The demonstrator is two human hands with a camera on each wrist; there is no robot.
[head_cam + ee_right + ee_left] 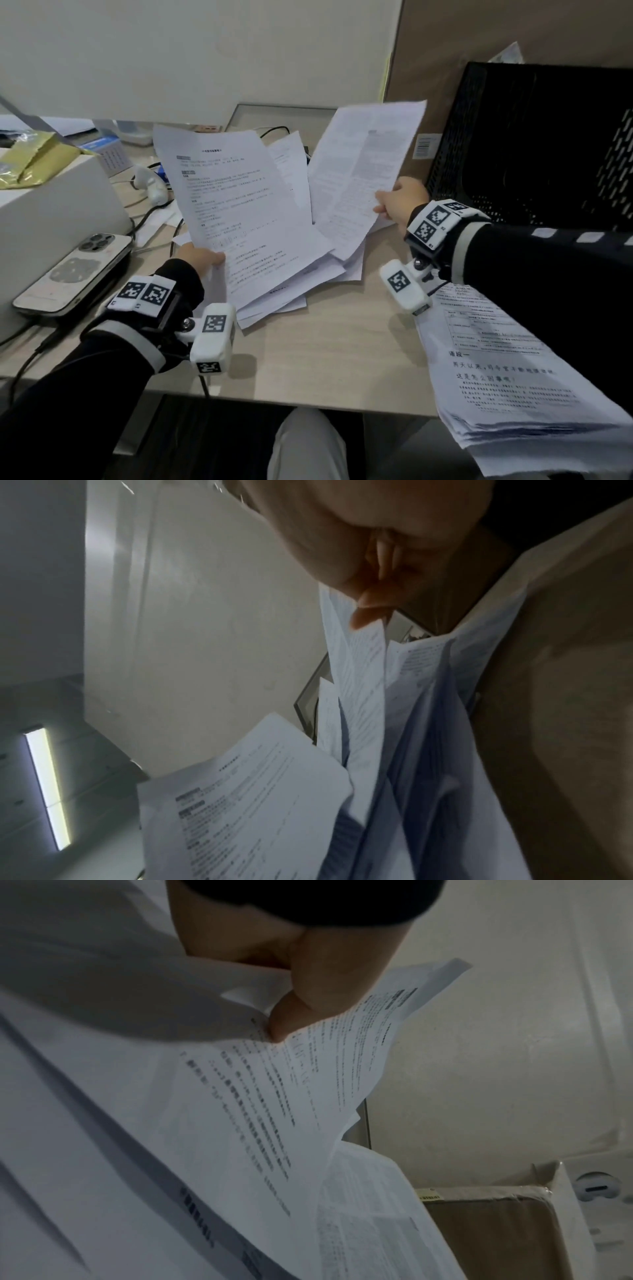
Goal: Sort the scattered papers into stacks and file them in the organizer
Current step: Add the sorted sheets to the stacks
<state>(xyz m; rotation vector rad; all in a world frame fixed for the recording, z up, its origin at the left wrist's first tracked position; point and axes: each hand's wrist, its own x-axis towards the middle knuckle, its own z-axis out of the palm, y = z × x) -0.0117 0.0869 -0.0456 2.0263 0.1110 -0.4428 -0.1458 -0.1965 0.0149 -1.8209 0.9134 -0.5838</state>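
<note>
My left hand (202, 257) pinches the lower edge of a printed sheet (233, 205) and lifts it off the loose pile of papers (294, 274) in the middle of the desk. In the left wrist view the thumb (301, 1010) presses on that sheet (274, 1096). My right hand (397, 205) grips another printed sheet (366, 164) by its lower corner and holds it tilted up; its fingers (369, 610) close on the paper (363, 696). A squared stack of papers (513, 377) lies at the desk's right front edge. The black mesh organizer (534, 144) stands at the right rear.
A phone (75, 270) lies on a black pad at the left, beside a white box (54, 195) with a yellow envelope (30, 161) on top. Cables and a white plug (154, 188) run behind the pile. A brown partition (513, 31) backs the organizer.
</note>
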